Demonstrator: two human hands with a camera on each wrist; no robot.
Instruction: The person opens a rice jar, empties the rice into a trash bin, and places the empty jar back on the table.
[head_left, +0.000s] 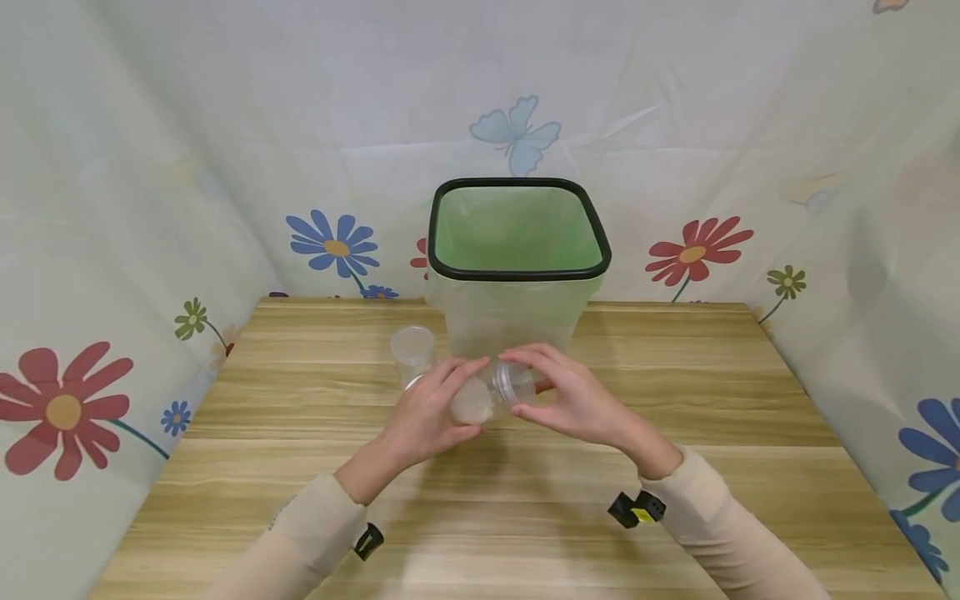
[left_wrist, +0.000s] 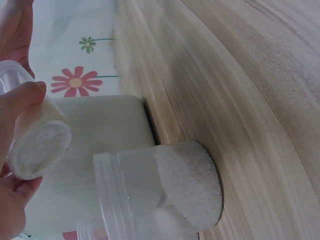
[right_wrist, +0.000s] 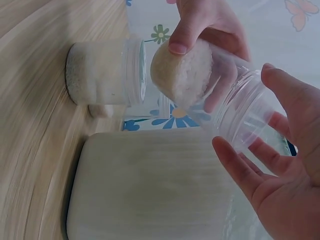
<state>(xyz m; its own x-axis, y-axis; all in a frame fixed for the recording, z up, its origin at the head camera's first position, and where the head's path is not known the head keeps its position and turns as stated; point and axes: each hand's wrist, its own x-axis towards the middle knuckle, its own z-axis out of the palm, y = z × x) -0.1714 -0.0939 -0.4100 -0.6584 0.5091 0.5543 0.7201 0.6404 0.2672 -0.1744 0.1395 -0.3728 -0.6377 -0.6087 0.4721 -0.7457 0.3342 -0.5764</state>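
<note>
Above the table, a clear plastic jar (right_wrist: 200, 75) lies tilted sideways between the two hands, with whitish grains gathered at its base. The left hand (head_left: 427, 417) grips it round the base end, thumb and fingers on opposite sides. At the other end, the fingers and thumb of the right hand (head_left: 573, 400) hold the clear ridged lid (head_left: 513, 383). Whether the lid is loose or fixed is hard to tell. Beside the left hand, a second clear jar (left_wrist: 185, 185) with white grains stands upright. Another clear jar (head_left: 412, 346) is just behind it.
Close behind the hands stands a pale green bin (head_left: 517, 321) with a black rim (head_left: 521, 275), lined with thin film. The wooden table (head_left: 675, 375) ends at a flower-print curtain (head_left: 360, 167) on the back and sides.
</note>
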